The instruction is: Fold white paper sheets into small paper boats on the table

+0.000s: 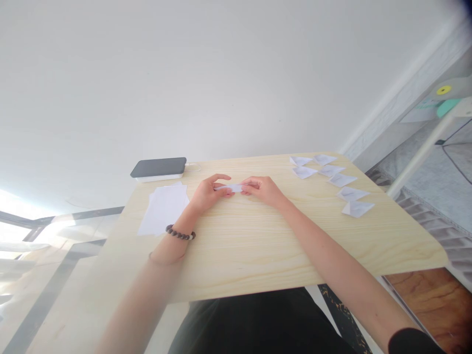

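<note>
A narrow folded strip of white paper (233,188) lies low over the pale wooden table (258,246), held at both ends. My left hand (209,192) pinches its left end, thumb and fingers closed on it; a dark bead bracelet (180,234) circles that wrist. My right hand (262,189) pinches the right end with curled fingers. Both forearms rest on the tabletop.
A stack of white paper sheets (164,209) lies left of my left hand. Behind it sits a dark device on a white base (158,168). Several folded white paper pieces (334,179) are spread along the table's right side. A white wall rises behind.
</note>
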### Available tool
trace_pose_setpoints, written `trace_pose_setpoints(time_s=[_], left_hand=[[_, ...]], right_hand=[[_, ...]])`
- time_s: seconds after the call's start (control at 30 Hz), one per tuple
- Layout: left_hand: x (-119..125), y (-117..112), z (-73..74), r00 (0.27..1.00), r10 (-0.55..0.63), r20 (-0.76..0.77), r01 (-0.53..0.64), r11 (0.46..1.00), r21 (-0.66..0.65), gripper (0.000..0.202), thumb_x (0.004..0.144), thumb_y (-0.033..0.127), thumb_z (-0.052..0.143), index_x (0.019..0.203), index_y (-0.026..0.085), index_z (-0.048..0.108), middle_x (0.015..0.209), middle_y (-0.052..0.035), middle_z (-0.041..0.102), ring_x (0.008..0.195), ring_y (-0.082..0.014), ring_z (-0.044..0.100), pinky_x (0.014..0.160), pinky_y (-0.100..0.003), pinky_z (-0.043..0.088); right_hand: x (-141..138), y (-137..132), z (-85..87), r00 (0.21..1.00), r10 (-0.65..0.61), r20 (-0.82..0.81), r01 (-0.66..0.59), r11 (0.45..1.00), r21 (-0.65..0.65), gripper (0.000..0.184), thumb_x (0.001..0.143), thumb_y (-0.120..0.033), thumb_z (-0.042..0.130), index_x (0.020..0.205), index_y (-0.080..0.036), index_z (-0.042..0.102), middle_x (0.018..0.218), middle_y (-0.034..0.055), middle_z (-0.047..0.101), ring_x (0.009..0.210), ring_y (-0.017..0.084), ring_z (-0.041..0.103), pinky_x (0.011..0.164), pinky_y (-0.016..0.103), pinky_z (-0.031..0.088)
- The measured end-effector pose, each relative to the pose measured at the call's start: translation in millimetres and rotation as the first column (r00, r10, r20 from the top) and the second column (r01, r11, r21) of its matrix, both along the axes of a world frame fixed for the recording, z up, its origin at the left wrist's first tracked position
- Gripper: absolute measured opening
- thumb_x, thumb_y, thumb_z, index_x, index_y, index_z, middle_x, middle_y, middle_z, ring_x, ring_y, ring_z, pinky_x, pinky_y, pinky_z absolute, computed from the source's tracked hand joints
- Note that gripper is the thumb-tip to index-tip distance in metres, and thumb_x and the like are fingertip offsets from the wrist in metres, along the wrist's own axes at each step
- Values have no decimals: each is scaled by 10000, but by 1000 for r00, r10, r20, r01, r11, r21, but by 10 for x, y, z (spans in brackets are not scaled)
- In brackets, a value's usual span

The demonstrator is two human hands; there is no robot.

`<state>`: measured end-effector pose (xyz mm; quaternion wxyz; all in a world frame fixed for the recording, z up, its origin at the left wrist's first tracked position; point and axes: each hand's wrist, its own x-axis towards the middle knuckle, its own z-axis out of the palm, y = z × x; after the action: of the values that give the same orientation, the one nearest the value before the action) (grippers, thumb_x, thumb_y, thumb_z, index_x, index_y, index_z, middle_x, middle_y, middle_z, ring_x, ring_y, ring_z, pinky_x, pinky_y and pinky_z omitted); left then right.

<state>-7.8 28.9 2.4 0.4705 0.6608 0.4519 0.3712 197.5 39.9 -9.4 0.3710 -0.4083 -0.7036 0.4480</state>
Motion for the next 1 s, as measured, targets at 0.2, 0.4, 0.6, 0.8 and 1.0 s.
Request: trace_pose_setpoints(time_s=[0.2, 0.4, 0.6, 0.8, 1.0], left_hand=[[-36, 16, 9, 998, 30, -48, -30, 1000, 2, 414, 692, 383, 629, 1046, 184, 547, 771, -51, 705, 786, -196, 649, 788, -324, 461], [11, 17, 9, 984, 78, -157, -73, 997, 36, 424, 636, 386, 665, 1008, 200, 584, 876, -41, 688, 810, -193, 630, 735, -290, 465], [37, 46, -8, 978, 77, -196, -61, 994, 91, 344, 640, 366, 655, 935, 192, 616, 862, -41, 675, 792, -187, 622, 697, -279, 465], [19, 40, -26, 980, 80, -181, -58, 991, 124, 417, 672, 340, 638, 1059, 208, 555, 818, -27, 676, 741, -156, 612, 679, -265, 470], [-27, 64, -77, 987, -6, -159, 61, 936, 347, 255, 713, 283, 588, 951, 194, 600, 1034, -55, 579, 911, -154, 564, 759, -259, 483]], right_hand=[[-21, 16, -32, 998, -43, -55, 40, 997, -60, 239, 718, -342, 594, 877, -166, 617, 757, 50, 675, 732, 169, 656, 710, 300, 510], [-54, -9, -3, 997, -80, -17, 80, 997, 10, 361, 635, -330, 659, 951, -193, 554, 717, 5, 662, 659, 138, 620, 622, 251, 475], [-95, 1, -3, 994, -93, 64, 91, 995, 34, 290, 665, -339, 617, 899, -171, 579, 650, 2, 623, 570, 110, 556, 545, 230, 432], [-76, 28, -18, 996, -87, 26, 87, 996, 25, 325, 675, -322, 609, 955, -168, 549, 611, -19, 580, 535, 99, 532, 536, 229, 437], [-56, 48, -24, 995, -94, -24, 93, 994, -54, 325, 677, -335, 611, 945, -177, 516, 613, -26, 549, 539, 99, 526, 473, 211, 438]])
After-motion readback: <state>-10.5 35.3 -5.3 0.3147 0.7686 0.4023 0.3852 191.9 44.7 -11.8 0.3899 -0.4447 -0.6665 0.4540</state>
